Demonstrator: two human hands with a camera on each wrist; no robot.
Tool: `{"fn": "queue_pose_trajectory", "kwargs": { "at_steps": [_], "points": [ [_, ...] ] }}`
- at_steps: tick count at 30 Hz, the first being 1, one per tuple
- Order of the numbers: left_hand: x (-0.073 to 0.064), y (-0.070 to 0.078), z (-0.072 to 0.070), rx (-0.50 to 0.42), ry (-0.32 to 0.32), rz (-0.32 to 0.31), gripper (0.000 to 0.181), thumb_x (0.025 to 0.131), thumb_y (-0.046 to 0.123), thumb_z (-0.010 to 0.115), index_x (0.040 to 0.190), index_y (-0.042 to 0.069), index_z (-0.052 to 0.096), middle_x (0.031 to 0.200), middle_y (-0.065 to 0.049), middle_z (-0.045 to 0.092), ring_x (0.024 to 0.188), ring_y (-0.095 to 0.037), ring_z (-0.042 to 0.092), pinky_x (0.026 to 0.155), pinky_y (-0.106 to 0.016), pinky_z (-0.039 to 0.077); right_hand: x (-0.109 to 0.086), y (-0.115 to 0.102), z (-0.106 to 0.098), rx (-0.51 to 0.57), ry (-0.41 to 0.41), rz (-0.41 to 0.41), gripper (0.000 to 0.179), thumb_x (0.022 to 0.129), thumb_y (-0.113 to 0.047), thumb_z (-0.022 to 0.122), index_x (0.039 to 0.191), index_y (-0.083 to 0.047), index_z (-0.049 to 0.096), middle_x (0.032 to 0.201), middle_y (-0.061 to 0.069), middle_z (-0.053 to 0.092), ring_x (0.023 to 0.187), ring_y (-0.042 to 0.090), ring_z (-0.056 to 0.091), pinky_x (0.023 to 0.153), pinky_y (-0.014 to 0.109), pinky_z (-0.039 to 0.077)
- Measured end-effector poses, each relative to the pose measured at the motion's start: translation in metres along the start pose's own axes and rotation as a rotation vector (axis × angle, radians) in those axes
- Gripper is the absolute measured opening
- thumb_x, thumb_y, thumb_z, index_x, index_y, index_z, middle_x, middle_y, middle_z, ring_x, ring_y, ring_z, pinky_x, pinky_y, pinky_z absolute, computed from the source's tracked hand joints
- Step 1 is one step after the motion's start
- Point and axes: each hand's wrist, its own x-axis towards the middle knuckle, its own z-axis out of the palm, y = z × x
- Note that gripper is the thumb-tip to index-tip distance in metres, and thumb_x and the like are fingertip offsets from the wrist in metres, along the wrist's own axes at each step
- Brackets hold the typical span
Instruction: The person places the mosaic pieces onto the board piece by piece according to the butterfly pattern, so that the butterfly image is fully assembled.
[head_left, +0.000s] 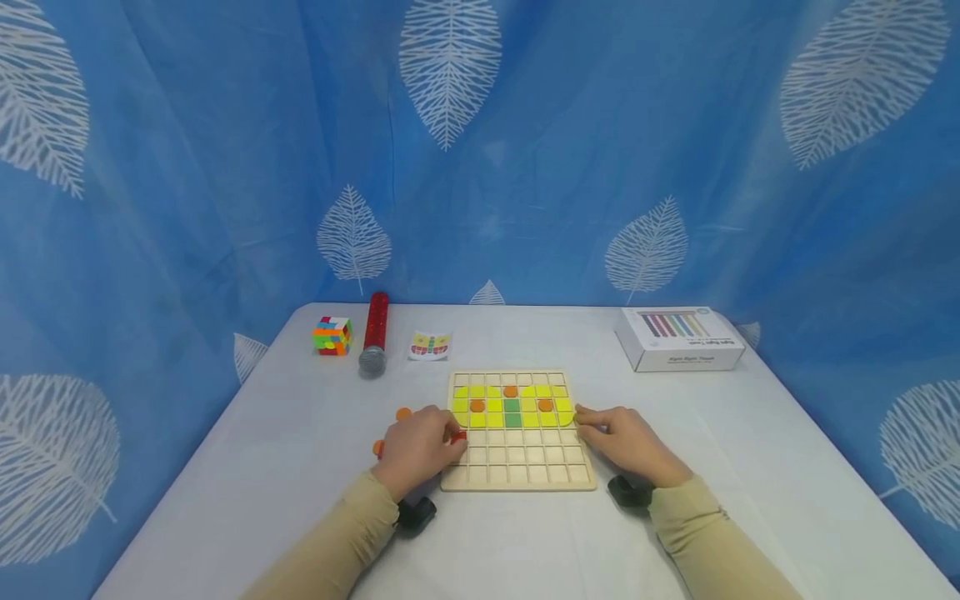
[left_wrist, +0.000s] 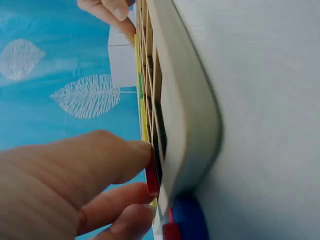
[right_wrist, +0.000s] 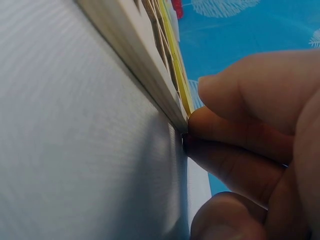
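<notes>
My left hand (head_left: 418,448) pinches a small red tile (left_wrist: 152,175) between thumb and finger, over the left side of a wooden grid board (head_left: 517,476). The board's upper rows hold yellow tiles (head_left: 528,419), green tiles (head_left: 512,413) and orange round pieces (head_left: 545,406); its lower rows show bare wood. At the board's right edge, my right hand (head_left: 633,442) rests its fingertips against the rim, with the thumb (right_wrist: 220,92) apart from it. Loose orange round pieces (head_left: 403,413) lie left of the board, partly behind the left hand.
Behind the board lies a picture card (head_left: 430,347) with a coloured butterfly-like pattern. A puzzle cube (head_left: 332,336) and a red microphone (head_left: 376,329) with a silver head are at the back left. A white box (head_left: 682,350) stands at the back right, before a blue curtain (head_left: 555,150).
</notes>
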Motion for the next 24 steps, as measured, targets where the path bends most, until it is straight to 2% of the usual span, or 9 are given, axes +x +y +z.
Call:
{"fn": "queue_pose_trajectory", "kwargs": {
  "at_steps": [6, 14, 18, 24],
  "points": [
    [-0.0042, -0.0074, 0.0004, -0.040, -0.012, -0.061, 0.017, 0.085, 0.029, 0.082, 0.099, 0.020, 0.078, 0.080, 0.007, 0.057, 0.068, -0.012, 0.051, 0.056, -0.027, 0.043, 0.0008, -0.0003, 0.0004, -0.020, 0.000, -0.025, 0.040, 0.100, -0.029, 0.065, 0.135, -0.010, 0.067, 0.145, 0.009, 0.060, 0.141, 0.038, 0.049, 0.114, 0.058, 0.038],
    [-0.0035, -0.0096, 0.0001, -0.073, 0.002, -0.066, 0.014, 0.086, 0.028, 0.082, 0.098, 0.022, 0.079, 0.081, 0.008, 0.058, 0.070, -0.011, 0.052, 0.058, -0.028, 0.044, 0.0024, 0.0007, -0.0005, -0.020, 0.002, -0.017, 0.040, 0.100, -0.029, 0.064, 0.135, -0.010, 0.067, 0.145, 0.007, 0.060, 0.141, 0.038, 0.049, 0.114, 0.057, 0.039],
    [-0.0027, -0.0096, 0.0020, -0.080, 0.015, -0.060, 0.013, 0.087, 0.028, 0.082, 0.098, 0.022, 0.079, 0.081, 0.009, 0.058, 0.070, -0.011, 0.052, 0.058, -0.027, 0.044, 0.0025, 0.0023, 0.0002, -0.021, 0.007, -0.015, 0.040, 0.099, -0.029, 0.065, 0.134, -0.010, 0.067, 0.145, 0.007, 0.061, 0.141, 0.037, 0.049, 0.114, 0.057, 0.039],
    [-0.0020, -0.0108, 0.0048, -0.123, 0.033, -0.007, 0.009, 0.087, 0.022, 0.082, 0.096, 0.021, 0.080, 0.079, 0.009, 0.058, 0.070, -0.011, 0.051, 0.058, -0.025, 0.044, 0.0022, 0.0056, 0.0014, -0.022, 0.010, -0.014, 0.040, 0.099, -0.029, 0.065, 0.135, -0.010, 0.067, 0.145, 0.007, 0.061, 0.142, 0.038, 0.048, 0.114, 0.058, 0.038]
  ]
}}
